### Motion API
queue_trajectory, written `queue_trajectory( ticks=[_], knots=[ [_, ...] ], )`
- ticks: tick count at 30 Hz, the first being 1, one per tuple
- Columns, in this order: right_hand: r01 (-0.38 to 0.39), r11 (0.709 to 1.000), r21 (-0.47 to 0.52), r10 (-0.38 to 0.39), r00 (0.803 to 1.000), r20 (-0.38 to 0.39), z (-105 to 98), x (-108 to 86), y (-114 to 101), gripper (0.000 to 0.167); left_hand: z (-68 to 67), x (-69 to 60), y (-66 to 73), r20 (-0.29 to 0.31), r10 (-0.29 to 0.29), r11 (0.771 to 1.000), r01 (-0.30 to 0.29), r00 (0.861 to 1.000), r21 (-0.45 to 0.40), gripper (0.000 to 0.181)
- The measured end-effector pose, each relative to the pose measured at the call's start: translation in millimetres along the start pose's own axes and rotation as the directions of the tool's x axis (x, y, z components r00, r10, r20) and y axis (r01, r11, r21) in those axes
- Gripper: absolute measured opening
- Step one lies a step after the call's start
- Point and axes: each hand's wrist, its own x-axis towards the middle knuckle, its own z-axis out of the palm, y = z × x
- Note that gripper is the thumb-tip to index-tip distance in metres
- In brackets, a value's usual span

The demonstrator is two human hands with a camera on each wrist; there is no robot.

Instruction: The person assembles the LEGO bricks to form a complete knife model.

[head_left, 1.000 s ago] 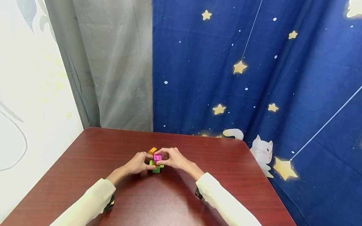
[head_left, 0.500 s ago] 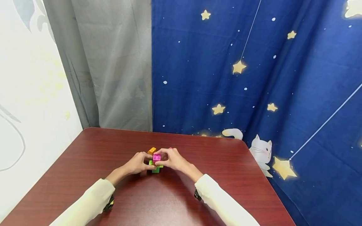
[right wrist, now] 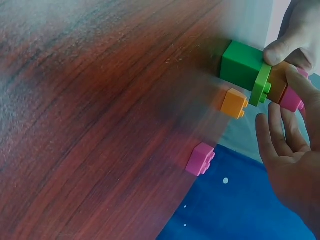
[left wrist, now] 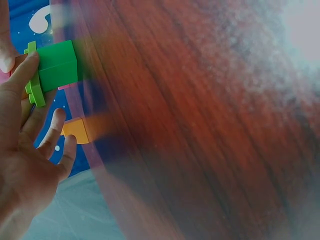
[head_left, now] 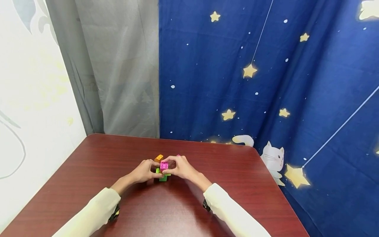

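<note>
Toy building bricks form a small stack on the table. In the right wrist view it runs from a green brick [right wrist: 242, 62] through a thin lime plate [right wrist: 260, 85] and an orange brick [right wrist: 277, 82] to a pink brick [right wrist: 290, 99] on top. My left hand [head_left: 145, 171] grips the stack from the left, its thumb at the lime plate in front. From the other side my right hand [head_left: 181, 167] pinches the pink brick between thumb and forefinger, its other fingers spread. Fingers partly hide the middle of the stack.
A loose orange brick [head_left: 159, 158] stands just behind the left hand. Farther right lies a loose pink brick [right wrist: 200, 159], mostly hidden by the right hand in the head view. The reddish-brown table [head_left: 189, 210] ends at a curtain [head_left: 207, 82].
The right hand and the pink brick have settled very slightly lower on the stack. A bit of the loose pink brick now shows behind the right hand. The left hand keeps its grip.
</note>
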Motion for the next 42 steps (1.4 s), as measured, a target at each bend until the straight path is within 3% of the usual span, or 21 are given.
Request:
queue_trajectory(
  ticks=[18, 28, 42],
  knots=[
    [0.049, 0.998, 0.047, -0.048, 0.999, -0.019, 3.8, -4.3, 1.9, 0.038, -0.9, 0.7, 1.2, -0.004, -0.018, 1.000, 0.018, 1.000, 0.003, 0.025],
    [0.133, 0.991, -0.030, -0.134, 0.991, -0.023, 5.6, 0.1, 3.5, 0.041, -1.1, 1.0, 0.4, -0.002, -0.030, 0.999, 0.030, 1.000, 0.020, 0.024],
    [0.103, 0.994, -0.034, -0.103, 0.994, -0.021, 7.9, 2.5, 8.1, 0.037, -1.4, 1.0, -1.6, -0.013, -0.034, 0.999, 0.034, 0.999, 0.016, 0.027]
  ],
)
